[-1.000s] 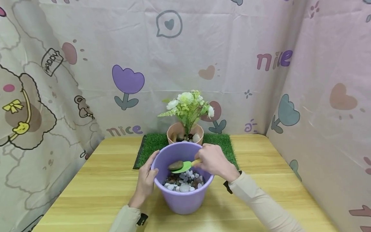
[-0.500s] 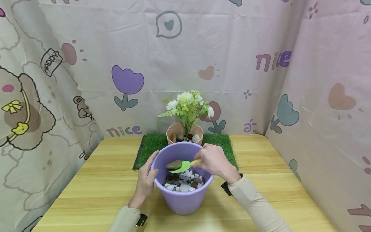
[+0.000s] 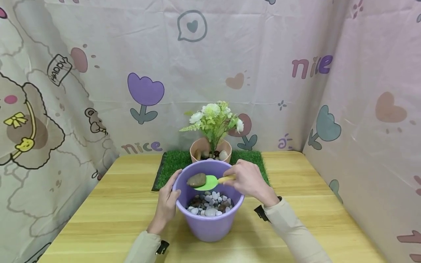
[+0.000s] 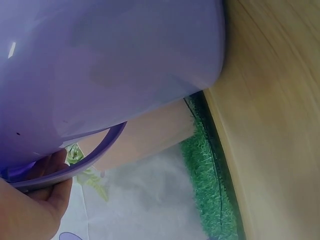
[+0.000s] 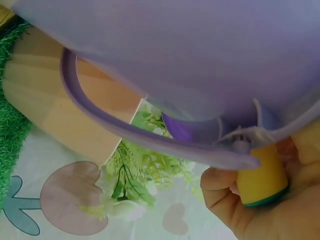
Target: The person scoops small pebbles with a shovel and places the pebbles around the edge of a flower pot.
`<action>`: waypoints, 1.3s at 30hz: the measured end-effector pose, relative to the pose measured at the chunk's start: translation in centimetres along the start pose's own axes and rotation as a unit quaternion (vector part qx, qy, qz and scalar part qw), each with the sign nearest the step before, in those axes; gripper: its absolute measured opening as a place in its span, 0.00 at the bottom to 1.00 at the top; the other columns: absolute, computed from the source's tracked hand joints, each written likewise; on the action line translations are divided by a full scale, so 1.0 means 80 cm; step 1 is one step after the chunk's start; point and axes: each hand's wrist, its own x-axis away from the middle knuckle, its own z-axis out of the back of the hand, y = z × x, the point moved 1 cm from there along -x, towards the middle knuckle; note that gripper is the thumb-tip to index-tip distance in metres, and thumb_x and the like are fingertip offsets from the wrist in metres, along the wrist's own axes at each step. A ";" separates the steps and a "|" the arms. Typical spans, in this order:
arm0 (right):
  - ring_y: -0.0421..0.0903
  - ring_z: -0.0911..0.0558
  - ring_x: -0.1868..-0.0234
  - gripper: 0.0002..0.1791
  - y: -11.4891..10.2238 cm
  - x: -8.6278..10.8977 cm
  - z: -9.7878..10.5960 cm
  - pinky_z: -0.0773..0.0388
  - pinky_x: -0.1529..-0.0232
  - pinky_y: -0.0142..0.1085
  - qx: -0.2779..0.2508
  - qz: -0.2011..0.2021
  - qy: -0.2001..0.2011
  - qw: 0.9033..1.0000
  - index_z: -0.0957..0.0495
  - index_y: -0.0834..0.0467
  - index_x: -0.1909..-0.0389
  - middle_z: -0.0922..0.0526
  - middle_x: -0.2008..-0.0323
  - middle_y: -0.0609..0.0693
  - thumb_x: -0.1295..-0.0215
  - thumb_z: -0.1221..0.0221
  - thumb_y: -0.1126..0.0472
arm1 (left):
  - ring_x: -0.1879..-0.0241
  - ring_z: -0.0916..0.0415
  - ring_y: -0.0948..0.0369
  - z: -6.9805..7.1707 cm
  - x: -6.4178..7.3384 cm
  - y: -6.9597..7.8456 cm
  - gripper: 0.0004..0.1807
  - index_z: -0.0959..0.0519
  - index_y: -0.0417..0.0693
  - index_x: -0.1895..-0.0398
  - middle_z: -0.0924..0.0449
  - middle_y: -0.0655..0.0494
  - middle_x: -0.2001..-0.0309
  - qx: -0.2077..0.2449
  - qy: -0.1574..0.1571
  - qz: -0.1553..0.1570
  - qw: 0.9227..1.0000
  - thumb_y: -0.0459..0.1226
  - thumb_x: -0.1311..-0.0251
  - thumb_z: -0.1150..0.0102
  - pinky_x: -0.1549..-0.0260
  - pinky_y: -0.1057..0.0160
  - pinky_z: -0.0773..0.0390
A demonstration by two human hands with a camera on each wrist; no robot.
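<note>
A purple bucket (image 3: 210, 228) stands on the table with pebbles (image 3: 211, 205) of white, grey and brown inside. On its left rim rests my left hand (image 3: 167, 201), gripping with the thumb near the inside; the left wrist view shows fingers by the bucket's handle (image 4: 95, 157). My right hand (image 3: 248, 179) holds a small trowel (image 3: 211, 182) over the bucket's opening. The trowel has a green blade and a yellow grip (image 5: 263, 177). A large brown stone (image 3: 196, 180) lies on the blade, above the pebbles and near the far left inner wall.
Behind the bucket, a pink pot (image 3: 194, 148) with white flowers (image 3: 212, 113) and stones sits on a green turf mat (image 3: 174, 160). Wooden table (image 3: 108, 204) extends on both sides. A printed curtain (image 3: 269, 54) hangs at the back and sides.
The right hand has raised the trowel, and the brown stone on it has risen slightly and moved a little left. My left hand stays on the bucket rim.
</note>
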 end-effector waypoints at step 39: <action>0.36 0.27 0.69 0.12 0.010 0.015 -0.003 0.33 0.74 0.28 -0.025 -0.011 0.102 0.994 0.10 0.44 0.64 0.13 0.71 0.37 0.51 0.27 0.49 | 0.55 0.18 0.51 0.001 0.002 0.008 0.34 0.28 0.39 0.34 0.20 0.41 0.43 -0.073 0.031 0.014 0.997 0.26 0.51 0.55 0.58 0.61 0.16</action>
